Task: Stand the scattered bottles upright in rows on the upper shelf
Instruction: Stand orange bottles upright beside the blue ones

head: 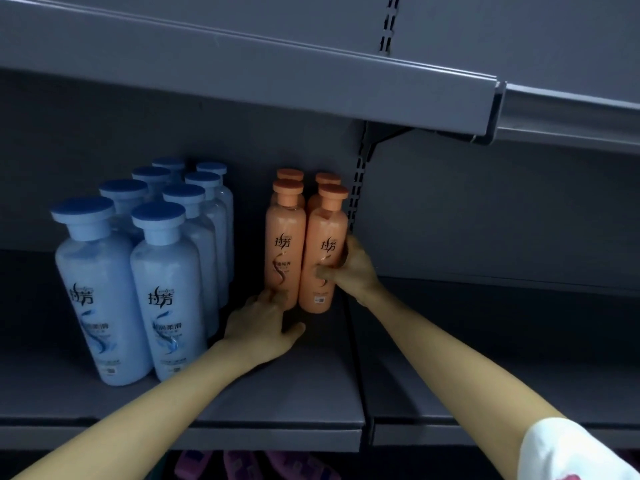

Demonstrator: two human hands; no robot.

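8 pale blue bottles (166, 289) with darker blue flat caps stand upright at the left of the grey shelf (277, 393), in 2 rows of 4 running front to back. To their right, apart from them, 4 orange bottles (285, 244) stand upright in 2 touching rows of 2. The right hand (349, 268) grips the front right orange bottle (325, 233); the left hand (263, 323) touches the front left one's base.

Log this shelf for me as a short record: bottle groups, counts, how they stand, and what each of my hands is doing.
blue bottles: eight, upright, two rows
orange bottles: four, upright, two by two
right hand: grips front right orange bottle
left hand: fingers touch front left orange bottle at its base
shelf: grey
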